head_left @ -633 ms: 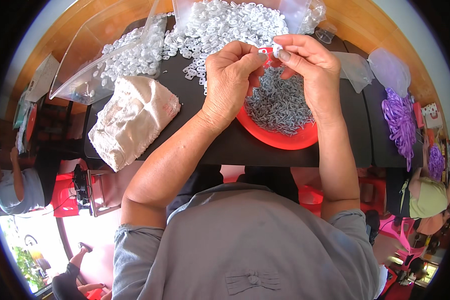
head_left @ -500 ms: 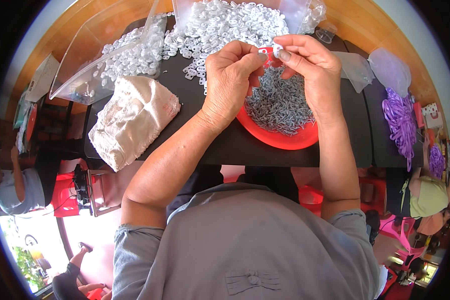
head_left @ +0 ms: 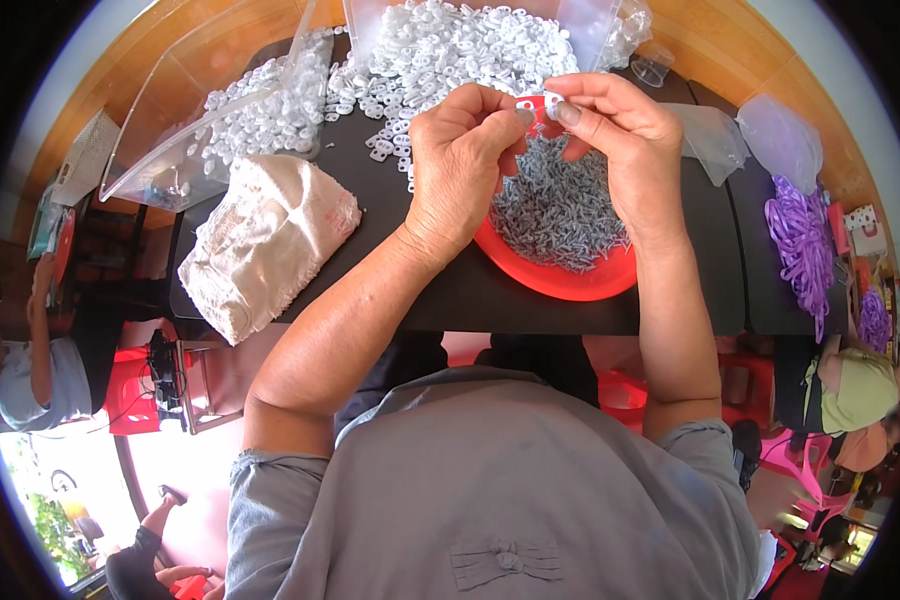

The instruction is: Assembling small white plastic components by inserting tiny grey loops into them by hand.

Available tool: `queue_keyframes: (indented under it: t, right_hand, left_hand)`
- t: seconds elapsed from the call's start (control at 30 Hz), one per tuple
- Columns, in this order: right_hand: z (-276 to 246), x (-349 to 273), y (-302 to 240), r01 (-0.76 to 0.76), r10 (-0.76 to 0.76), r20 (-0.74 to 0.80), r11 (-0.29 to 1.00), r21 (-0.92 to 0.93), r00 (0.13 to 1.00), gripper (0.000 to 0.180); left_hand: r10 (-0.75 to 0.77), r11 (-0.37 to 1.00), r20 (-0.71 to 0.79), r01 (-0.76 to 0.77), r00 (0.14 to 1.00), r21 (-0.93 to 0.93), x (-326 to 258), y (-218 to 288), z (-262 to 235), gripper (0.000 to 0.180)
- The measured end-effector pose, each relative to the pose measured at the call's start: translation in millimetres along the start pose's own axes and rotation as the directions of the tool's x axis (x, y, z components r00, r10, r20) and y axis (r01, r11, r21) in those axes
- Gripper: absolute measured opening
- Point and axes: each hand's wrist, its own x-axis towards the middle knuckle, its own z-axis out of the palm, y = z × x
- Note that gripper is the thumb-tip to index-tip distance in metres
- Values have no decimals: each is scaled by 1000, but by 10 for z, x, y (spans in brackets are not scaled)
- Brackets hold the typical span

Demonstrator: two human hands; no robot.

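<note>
Both hands are raised over the far part of a red plastic bowl (head_left: 555,284) full of small grey screws (head_left: 560,205). My left hand (head_left: 462,165) is closed in a pinch, thumb against forefinger, on a small white plastic piece (head_left: 527,103) with a hole. A second white plastic piece (head_left: 552,101) sits between the thumb and fingers of my right hand (head_left: 625,130). The two pieces are close to each other, with a narrow gap of red showing between them. Any screw at the fingertips is too small to make out.
White plastic pieces (head_left: 470,45) are heaped at the back of the black table (head_left: 370,270). More lie in a tilted clear bin (head_left: 140,170) at left, near a crumpled cream cloth (head_left: 270,240). Clear bags (head_left: 780,140) and purple ribbon (head_left: 802,245) are at right. Other people sit at both sides.
The white piece in my right fingers has turned slightly and sits a little lower. Otherwise both hands hold nearly the same place over the bowl.
</note>
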Motion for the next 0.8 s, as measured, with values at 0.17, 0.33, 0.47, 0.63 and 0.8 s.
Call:
queue_keyframes:
  t: [0.17,0.33,0.47,0.63,0.8]
  right_hand:
    - [-1,2,0,2,-2,-5,1000,11,1000,19]
    - [-1,3,9,9,-9,-1,1000,19,1000,19]
    - [-5,4,7,13,-13,3,1000,14,1000,19]
    - [-18,7,12,17,-18,17,1000,20,1000,18]
    - [-7,20,11,10,-12,32,999,51,999,18]
  left_hand:
    - [4,1000,5,-4,1000,-12,3,-12,-1,12]
    - [0,1000,8,0,1000,-11,-3,-2,-2,12]
    - [0,1000,6,0,1000,-15,-4,-2,-6,12]
    - [7,1000,9,-7,1000,-2,-4,7,-4,13]
    - [8,1000,4,-8,1000,0,6,-11,10,13]
